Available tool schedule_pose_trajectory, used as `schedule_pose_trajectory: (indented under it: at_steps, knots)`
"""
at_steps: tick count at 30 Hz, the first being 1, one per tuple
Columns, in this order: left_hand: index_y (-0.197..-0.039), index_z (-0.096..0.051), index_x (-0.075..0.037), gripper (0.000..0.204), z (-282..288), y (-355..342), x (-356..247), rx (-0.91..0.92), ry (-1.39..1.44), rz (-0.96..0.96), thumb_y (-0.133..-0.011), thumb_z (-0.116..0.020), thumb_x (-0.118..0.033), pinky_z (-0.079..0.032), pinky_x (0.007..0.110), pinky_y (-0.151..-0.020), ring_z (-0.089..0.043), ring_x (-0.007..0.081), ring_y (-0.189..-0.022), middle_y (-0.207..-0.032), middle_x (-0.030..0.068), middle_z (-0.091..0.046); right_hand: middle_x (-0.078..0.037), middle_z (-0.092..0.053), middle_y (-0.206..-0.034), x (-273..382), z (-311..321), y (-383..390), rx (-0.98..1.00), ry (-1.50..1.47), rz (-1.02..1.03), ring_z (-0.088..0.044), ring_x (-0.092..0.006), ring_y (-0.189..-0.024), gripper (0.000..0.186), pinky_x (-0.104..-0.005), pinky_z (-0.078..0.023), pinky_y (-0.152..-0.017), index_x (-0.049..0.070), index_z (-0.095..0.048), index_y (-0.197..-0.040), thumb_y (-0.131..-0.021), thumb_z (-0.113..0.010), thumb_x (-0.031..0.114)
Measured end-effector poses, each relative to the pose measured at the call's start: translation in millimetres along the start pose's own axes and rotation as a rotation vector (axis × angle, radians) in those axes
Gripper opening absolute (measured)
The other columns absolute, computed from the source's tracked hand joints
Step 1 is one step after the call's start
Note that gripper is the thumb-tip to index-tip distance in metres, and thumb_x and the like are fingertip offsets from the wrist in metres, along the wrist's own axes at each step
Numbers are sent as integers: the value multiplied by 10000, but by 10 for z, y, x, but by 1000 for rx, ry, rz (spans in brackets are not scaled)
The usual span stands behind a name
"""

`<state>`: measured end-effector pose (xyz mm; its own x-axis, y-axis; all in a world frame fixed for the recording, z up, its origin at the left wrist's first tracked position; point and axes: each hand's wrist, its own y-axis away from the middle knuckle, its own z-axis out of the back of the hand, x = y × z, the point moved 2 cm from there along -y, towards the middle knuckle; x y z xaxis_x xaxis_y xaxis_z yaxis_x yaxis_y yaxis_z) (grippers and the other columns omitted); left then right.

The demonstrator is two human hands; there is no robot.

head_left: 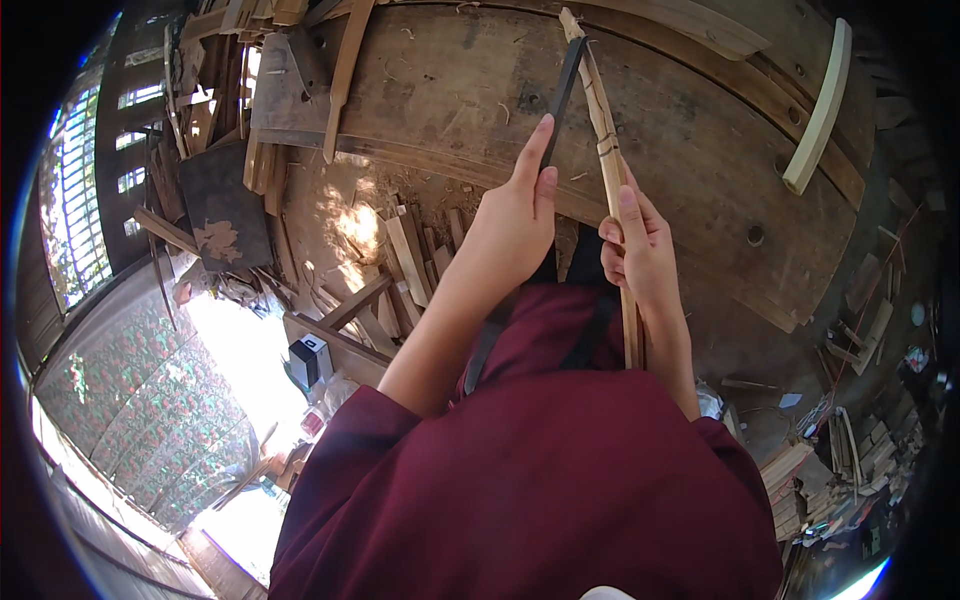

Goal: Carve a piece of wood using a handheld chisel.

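My left hand point(515, 225) is closed round the lower end of a long, narrow, dark flat tool point(566, 88), its index finger stretched along it. Whether the tool is a file or a blade, I cannot tell. Its far end meets a slim, knobbly wooden stick point(602, 115) near that stick's top. My right hand point(642, 240) grips the stick around its middle, thumb lying along the wood. The stick's lower end reaches back to my maroon shirt, and its upper end extends over the wooden workbench point(440, 90).
A pale curved wood strip point(822, 105) lies at the bench's right end. Wood shavings and planks rest along the bench's far side. Timber offcuts point(405, 255) crowd the floor below left, beside a small box point(310, 360). More scraps point(860, 450) are piled at lower right.
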<state>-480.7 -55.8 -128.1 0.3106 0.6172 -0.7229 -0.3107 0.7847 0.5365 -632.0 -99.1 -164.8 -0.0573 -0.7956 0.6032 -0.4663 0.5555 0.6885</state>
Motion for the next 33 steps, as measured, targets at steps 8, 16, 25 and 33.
schedule_pose_trajectory:
  at_steps: [8, 16, 25, 33]
  knots:
    - [-1527, -257, -219, 512, 353, -437, 44, -276, -372, -32, -1035, -379, -289, -506, 534, -712, -649, 474, -786, -822, 300, -651, 55, -409, -638, -239, -47, 165, 26, 17, -109, -372, -18, -398, 432, -192, -274, -353, 188, -505, -1422, -1028, -496, 365]
    - [-1524, -269, -248, 519, 412, 248, 314, -148, -193, 5, -1029, -421, -274, -486, 524, -706, -627, 515, -791, -786, 333, -624, 79, -362, -657, -213, -17, 133, 126, 33, -44, -310, 2, -425, 451, -180, -278, -373, 182, -455, -1461, -1033, -500, 314]
    - [-1542, -220, -190, 559, 118, 599, 289, -145, -284, -52, -1024, -430, -205, -446, 516, -569, -601, 431, -578, -590, 246, -569, 93, -364, -664, -152, -41, 110, 51, 245, 66, -334, -1, -514, 443, -176, -325, -459, 135, -469, -1449, -1027, -519, 256]
    - [-1543, -184, -195, 584, -12, 431, 224, -197, -428, 27, -1017, -437, -214, -470, 533, -551, -602, 411, -560, -598, 225, -588, 84, -419, -694, -165, -3, 33, 3, 432, 227, -348, -13, -624, 422, -170, -316, -555, 89, -493, -1424, -1019, -532, 201]
